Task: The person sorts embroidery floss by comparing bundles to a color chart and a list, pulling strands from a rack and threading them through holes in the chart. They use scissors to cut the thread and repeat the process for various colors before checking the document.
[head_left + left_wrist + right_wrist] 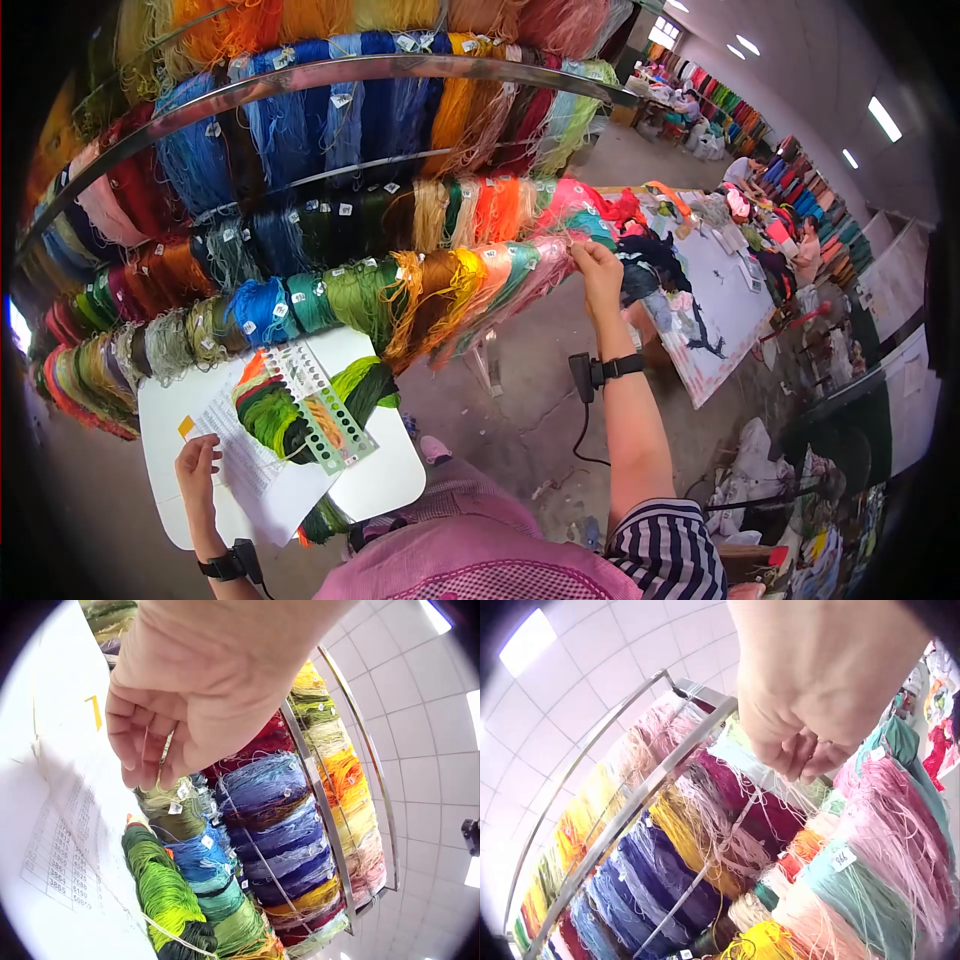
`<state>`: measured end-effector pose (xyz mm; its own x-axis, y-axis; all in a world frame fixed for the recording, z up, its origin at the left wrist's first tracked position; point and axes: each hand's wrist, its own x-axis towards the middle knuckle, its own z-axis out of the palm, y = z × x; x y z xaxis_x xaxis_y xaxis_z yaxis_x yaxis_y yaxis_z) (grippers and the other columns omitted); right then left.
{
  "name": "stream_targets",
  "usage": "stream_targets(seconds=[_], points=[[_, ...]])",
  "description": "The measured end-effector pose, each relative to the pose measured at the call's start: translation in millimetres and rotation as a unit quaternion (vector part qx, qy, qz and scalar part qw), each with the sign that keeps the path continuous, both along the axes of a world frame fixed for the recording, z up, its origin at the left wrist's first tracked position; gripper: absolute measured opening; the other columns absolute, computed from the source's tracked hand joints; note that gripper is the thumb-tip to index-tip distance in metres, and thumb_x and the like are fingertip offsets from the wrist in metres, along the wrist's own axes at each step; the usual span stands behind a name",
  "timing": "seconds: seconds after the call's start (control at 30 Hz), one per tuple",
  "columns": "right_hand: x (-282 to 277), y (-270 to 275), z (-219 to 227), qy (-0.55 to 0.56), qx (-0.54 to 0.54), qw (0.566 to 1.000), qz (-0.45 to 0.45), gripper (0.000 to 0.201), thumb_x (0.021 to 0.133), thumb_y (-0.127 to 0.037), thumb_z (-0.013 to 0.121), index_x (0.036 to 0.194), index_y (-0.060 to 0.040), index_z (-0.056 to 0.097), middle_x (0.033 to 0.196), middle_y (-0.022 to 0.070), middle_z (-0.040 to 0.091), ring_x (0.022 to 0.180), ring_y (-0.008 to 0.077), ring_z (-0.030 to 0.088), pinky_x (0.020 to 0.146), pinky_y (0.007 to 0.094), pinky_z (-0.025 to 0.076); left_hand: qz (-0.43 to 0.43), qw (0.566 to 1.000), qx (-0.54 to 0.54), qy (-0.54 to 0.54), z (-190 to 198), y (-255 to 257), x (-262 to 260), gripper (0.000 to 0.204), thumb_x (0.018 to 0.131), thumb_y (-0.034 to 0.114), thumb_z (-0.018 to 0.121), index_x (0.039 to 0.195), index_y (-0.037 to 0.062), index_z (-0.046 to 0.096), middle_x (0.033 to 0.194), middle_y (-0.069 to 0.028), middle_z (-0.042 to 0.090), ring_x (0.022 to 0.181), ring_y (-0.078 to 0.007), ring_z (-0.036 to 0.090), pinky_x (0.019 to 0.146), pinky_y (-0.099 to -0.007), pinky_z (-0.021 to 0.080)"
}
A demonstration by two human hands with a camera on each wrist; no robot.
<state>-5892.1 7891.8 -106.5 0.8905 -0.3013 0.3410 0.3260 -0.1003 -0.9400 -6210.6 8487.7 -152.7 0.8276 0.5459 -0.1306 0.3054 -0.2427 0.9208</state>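
In the head view my right hand (600, 270) is at the far end of the front rail, thumb and fingertips pinched together at the pink thread skein (545, 258). The right wrist view shows the curled fingers from behind, just over the pink skein (889, 817); the pinched strand itself is mostly hidden. Beside it hangs a mint skein (847, 877) with a paper tag. My left hand (197, 475), fingers loosely bent, hovers over the left edge of a white board (385, 490). On the board lie a printed sheet (265, 495), a green thread bundle (268, 415) and a punched sample card (325, 430).
Tagged skeins in many colours hang in tiers on a rack with a curved metal bar (330, 70). To the right stands a white table (715, 320) with thread heaps. Farther back, people sit at other tables. Plastic bags (750, 470) lie on the floor at right.
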Motion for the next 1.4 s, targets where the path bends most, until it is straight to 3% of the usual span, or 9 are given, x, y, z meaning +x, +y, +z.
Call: stream_targets(seconds=[0.27,0.57,0.67,0.87,0.93,1.03,1.1,1.2,1.4], points=[[-27.8,-2.8,6.5,-0.006,-0.08,0.992,-0.096,0.01,0.082,-0.008,0.072,0.085,0.0011,0.071,0.078,-0.0019,0.065,0.071,0.0032,0.055,0.065,0.0185,0.042,-0.022,1.0,0.007,0.0,0.5,-7.0,4.7,0.019,0.093,0.018,0.058,0.098,0.003,0.069,0.088,-0.0002,0.068,0.073,-0.0082,0.061,0.061,-0.0226,0.043],[-69.8,19.7,28.0,-0.068,0.261,0.961,0.067,0.007,0.09,-0.007,0.059,0.095,-0.0033,0.062,0.088,0.0065,0.066,0.074,0.0132,0.062,0.066,0.0231,0.047,-0.047,0.999,0.007,0.001,-6.0,-6.3,9.0,0.019,0.093,0.018,0.058,0.099,0.0035,0.069,0.089,-0.001,0.069,0.075,-0.0091,0.061,0.062,-0.0229,0.043],[-90.1,52.0,36.0,0.087,-0.017,0.983,0.162,0.01,0.093,-0.014,0.06,0.094,-0.0047,0.061,0.082,0.004,0.063,0.071,0.0104,0.061,0.065,0.0226,0.048,-0.123,0.989,-0.01,-0.076,-7.5,-28.6,25.6,0.019,0.092,0.008,0.056,0.106,-0.0004,0.066,0.095,-0.0046,0.068,0.075,-0.0109,0.062,0.067,-0.0237,0.048],[-183.5,205.3,59.2,0.085,-0.204,0.82,0.527,0.011,0.093,-0.015,0.061,0.096,-0.0044,0.062,0.079,0.0005,0.064,0.073,0.0078,0.061,0.066,0.0248,0.049,-0.391,0.898,0.0,-0.2,80.3,-167.2,71.4,0.064,0.075,-0.004,0.064,0.137,0.0078,0.049,0.131,-0.0052,0.053,0.078,-0.0093,0.055,0.075,-0.0248,0.048],[-203.1,220.9,91.4,0.117,-0.253,0.722,0.634,0.011,0.09,-0.014,0.065,0.097,-0.0066,0.064,0.077,0.0032,0.064,0.068,0.0085,0.059,0.061,0.0268,0.046,-0.47,0.847,-0.065,-0.239,93.7,-193.8,80.5,0.043,0.08,0.0,0.062,0.123,0.0057,0.058,0.115,-0.0068,0.06,0.076,-0.012,0.055,0.072,-0.0273,0.047],[-204.2,208.6,106.1,0.04,-0.347,0.781,0.518,0.013,0.085,-0.014,0.069,0.095,-0.0071,0.067,0.076,0.0039,0.064,0.065,0.0102,0.059,0.06,0.0252,0.045,-0.528,0.836,0.033,-0.147,50.4,-168.0,81.0,0.015,0.087,0.008,0.059,0.1,0.0028,0.063,0.089,-0.007,0.061,0.074,-0.0145,0.055,0.069,-0.0291,0.046],[-184.5,182.7,88.0,0.011,-0.426,0.804,0.415,0.012,0.084,-0.013,0.069,0.092,-0.0049,0.065,0.082,0.0074,0.064,0.072,0.0176,0.061,0.065,0.0288,0.047,-0.403,0.911,0.025,-0.084,45.2,-149.3,69.5,0.023,0.094,0.018,0.056,0.079,0.0008,0.055,0.067,-0.0051,0.051,0.066,-0.0148,0.047,0.062,-0.0306,0.042],[-156.1,126.1,54.0,0.212,-0.279,0.873,0.34,0.006,0.082,-0.005,0.07,0.086,-0.0025,0.066,0.074,-0.0028,0.063,0.068,0.0044,0.054,0.062,0.0205,0.043,-0.304,0.948,-0.023,-0.086,35.9,-113.6,53.3,0.028,0.096,0.021,0.056,0.078,0.0011,0.053,0.066,-0.0033,0.048,0.064,-0.0125,0.043,0.06,-0.0297,0.04],[-91.4,-66.0,-13.9,0.077,-0.294,0.941,-0.15,0.011,0.085,-0.011,0.065,0.085,-0.0003,0.068,0.085,0.0044,0.064,0.079,0.012,0.058,0.071,0.025,0.046,0.026,0.984,0.137,-0.109,6.6,-57.7,18.6,0.036,0.09,-0.001,0.054,0.126,0.0036,0.053,0.121,-0.0111,0.053,0.08,-0.0127,0.063,0.063,-0.0208,0.048]])
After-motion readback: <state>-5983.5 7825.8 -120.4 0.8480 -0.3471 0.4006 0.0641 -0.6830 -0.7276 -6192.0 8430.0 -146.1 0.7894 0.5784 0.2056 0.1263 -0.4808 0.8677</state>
